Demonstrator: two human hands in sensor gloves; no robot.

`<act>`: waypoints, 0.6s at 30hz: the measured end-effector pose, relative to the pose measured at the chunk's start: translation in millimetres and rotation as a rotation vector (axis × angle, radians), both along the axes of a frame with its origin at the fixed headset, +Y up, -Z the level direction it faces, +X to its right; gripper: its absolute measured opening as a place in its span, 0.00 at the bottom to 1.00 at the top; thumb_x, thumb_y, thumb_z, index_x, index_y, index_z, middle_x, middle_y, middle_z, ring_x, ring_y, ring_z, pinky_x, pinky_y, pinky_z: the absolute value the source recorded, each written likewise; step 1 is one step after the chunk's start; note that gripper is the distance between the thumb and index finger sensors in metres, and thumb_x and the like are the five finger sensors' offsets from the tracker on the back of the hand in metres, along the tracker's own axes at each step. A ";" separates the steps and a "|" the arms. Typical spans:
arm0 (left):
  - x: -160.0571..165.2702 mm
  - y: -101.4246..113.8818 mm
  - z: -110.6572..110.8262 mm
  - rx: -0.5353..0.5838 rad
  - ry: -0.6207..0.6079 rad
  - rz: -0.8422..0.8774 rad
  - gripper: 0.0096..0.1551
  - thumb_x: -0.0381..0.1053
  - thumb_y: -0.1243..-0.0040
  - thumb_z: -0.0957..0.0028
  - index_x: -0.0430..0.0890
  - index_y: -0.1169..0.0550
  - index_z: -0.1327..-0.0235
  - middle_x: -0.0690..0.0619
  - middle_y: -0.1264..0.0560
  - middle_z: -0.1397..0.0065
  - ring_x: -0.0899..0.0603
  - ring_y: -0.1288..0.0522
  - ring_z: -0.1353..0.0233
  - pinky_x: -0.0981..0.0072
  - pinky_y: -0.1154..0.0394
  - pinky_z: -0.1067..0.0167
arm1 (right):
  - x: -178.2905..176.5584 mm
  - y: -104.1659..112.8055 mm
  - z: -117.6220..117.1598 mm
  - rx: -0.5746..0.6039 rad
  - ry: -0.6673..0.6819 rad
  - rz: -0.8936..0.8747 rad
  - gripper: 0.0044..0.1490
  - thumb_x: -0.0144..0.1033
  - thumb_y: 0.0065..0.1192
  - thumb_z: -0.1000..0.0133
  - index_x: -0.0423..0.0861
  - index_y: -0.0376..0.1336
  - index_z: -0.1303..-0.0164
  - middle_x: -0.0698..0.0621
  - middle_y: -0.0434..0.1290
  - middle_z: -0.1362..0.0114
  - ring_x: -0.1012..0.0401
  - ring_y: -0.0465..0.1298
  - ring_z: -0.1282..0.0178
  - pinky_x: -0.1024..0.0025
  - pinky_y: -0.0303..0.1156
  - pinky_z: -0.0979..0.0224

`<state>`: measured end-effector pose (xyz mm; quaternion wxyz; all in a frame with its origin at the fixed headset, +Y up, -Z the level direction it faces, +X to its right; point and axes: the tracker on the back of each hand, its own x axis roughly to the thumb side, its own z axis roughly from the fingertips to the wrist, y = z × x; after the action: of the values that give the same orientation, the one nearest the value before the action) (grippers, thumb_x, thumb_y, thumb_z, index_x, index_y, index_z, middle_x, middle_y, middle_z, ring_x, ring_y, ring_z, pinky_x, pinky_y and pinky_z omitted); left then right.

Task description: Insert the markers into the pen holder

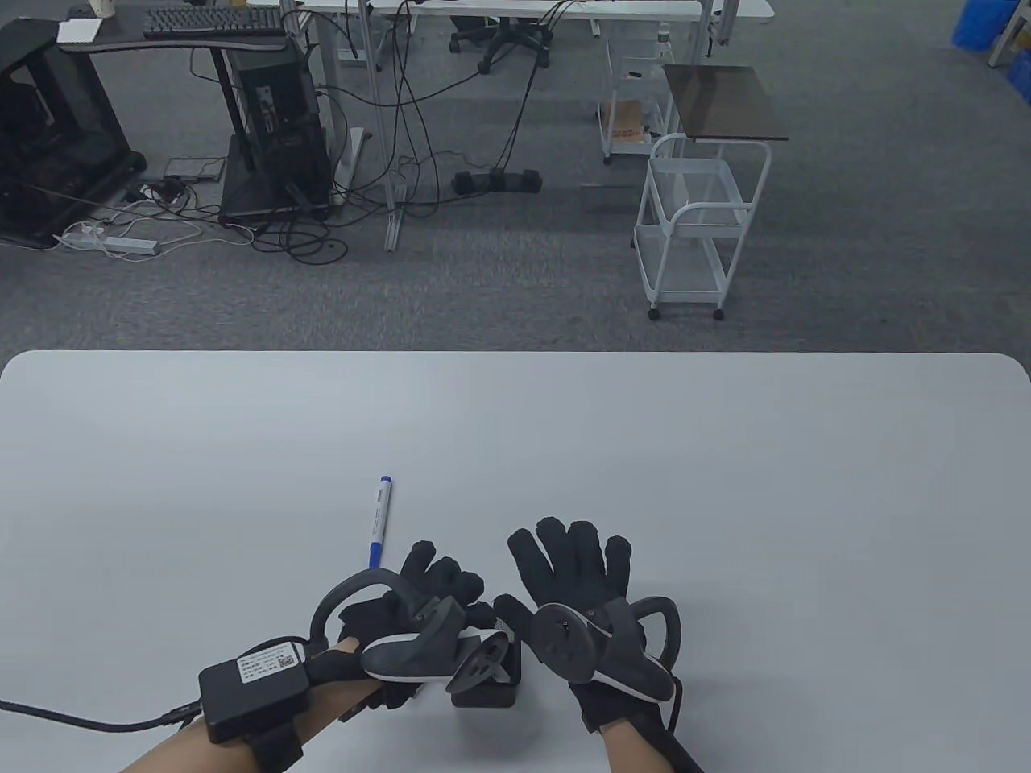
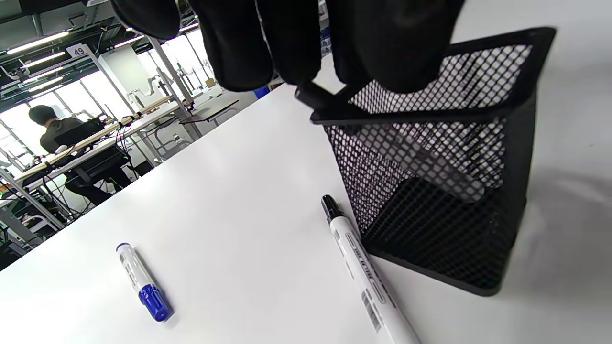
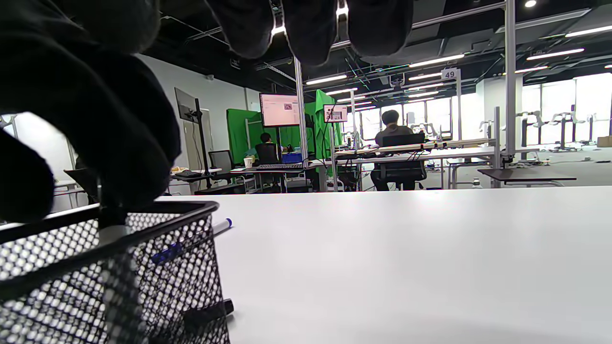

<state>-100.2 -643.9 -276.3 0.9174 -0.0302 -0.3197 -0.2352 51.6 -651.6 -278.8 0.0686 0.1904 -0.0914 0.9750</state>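
A black mesh pen holder (image 1: 491, 694) stands at the table's near edge, mostly hidden under the hand trackers; it shows clearly in the left wrist view (image 2: 444, 224) and the right wrist view (image 3: 158, 267). My left hand (image 1: 447, 584) pinches the black cap of a marker (image 2: 318, 98) at the holder's rim, with the marker's body slanting down inside the mesh. A second black-capped marker (image 2: 363, 267) lies on the table against the holder. A blue-capped marker (image 1: 381, 522) lies farther out on the table. My right hand (image 1: 568, 560) is open with fingers spread, just right of the holder.
The white table (image 1: 725, 483) stretches far and wide beyond the hands. A cable runs from my left wrist off the left edge (image 1: 72, 715). Beyond the table are a white cart (image 1: 693, 217) and desks.
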 end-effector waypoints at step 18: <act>-52.2 47.1 -42.8 0.240 0.467 0.132 0.35 0.66 0.46 0.41 0.54 0.29 0.21 0.50 0.25 0.23 0.40 0.21 0.26 0.44 0.28 0.22 | 0.4 1.1 1.8 0.018 0.006 -0.010 0.47 0.64 0.45 0.33 0.49 0.49 0.08 0.36 0.51 0.06 0.32 0.53 0.10 0.29 0.42 0.21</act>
<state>-152.4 -596.8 -319.1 0.9766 0.0461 -0.0704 -0.1979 52.0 -650.5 -277.1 0.0721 0.1936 -0.1010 0.9732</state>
